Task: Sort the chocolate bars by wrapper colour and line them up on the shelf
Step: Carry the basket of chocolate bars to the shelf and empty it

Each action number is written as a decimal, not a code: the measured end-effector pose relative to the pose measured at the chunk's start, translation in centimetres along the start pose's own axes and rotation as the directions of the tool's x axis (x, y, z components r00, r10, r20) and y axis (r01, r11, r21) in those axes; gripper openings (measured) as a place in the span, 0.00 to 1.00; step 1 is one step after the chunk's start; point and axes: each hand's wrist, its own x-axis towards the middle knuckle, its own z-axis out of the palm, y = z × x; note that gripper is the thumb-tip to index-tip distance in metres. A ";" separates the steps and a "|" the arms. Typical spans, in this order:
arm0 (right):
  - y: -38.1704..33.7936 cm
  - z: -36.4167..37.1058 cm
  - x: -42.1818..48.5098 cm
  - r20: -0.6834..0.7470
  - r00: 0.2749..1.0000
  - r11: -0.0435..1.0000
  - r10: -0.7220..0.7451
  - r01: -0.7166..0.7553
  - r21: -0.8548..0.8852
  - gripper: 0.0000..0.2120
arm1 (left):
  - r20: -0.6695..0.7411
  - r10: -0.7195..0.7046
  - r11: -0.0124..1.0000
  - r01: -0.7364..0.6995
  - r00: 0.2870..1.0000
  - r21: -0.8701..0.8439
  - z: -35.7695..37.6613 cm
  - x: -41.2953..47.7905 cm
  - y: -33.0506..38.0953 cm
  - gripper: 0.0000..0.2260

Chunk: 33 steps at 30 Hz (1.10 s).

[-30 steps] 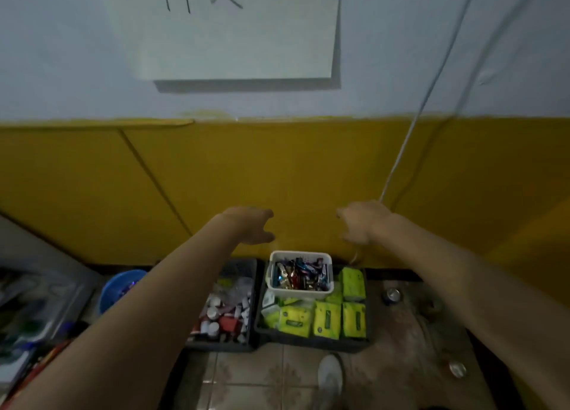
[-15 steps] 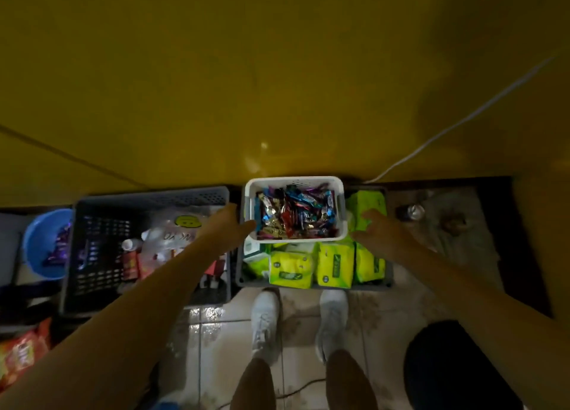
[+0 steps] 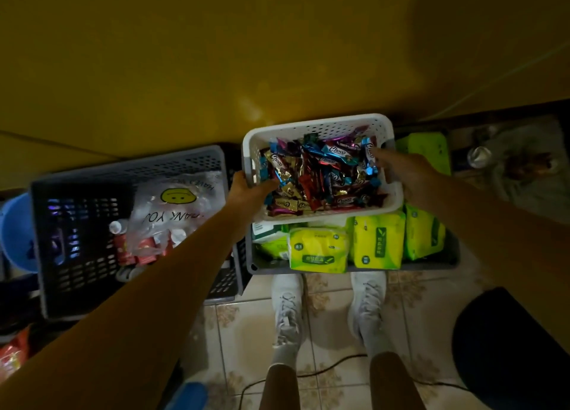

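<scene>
A white perforated basket (image 3: 320,125) sits tilted toward me above a grey crate, close to the yellow wall. It is heaped with several chocolate bars (image 3: 320,175) in blue, red, gold, brown and purple wrappers. My left hand (image 3: 249,190) grips the basket's left rim, thumb inside over the bars. My right hand (image 3: 401,169) grips the right rim, fingers curled over its edge. No shelf is in view.
The grey crate (image 3: 444,263) under the basket holds yellow-green tissue packs (image 3: 376,240). To the left stands a dark crate (image 3: 77,193) with a smiley plastic bag (image 3: 172,206) and small bottles, then a blue bowl (image 3: 15,233). My white shoes (image 3: 287,314) stand on tiled floor. A can (image 3: 478,155) lies at right.
My view dropped from the wall to the floor. Both hands came down from wall height, closed on the basket's two sides, and the basket has risen and tilted toward me.
</scene>
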 end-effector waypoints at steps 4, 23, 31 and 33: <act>0.1 -0.2 -0.9 0.041 0.999 0.999 -0.010 0.008 0.040 0.28 | 0.007 0.023 0.997 -0.022 1.000 -0.071 -0.3 -0.7 -0.1 0.18; 1.5 -11.7 -31.3 -0.044 0.999 0.942 -0.024 0.037 0.332 0.33 | 0.088 0.208 0.964 -0.219 0.974 0.149 -2.0 -30.1 5.9 0.32; 3.1 -16.7 -41.0 -0.135 0.991 0.867 -0.004 0.070 0.493 0.31 | 0.170 0.214 0.954 -0.243 0.962 0.174 -0.8 -38.2 5.0 0.27; 4.0 -17.4 -41.6 -0.136 0.991 0.861 0.004 0.066 0.504 0.40 | 0.255 0.192 0.935 -0.255 0.948 0.245 -0.2 -38.7 5.8 0.26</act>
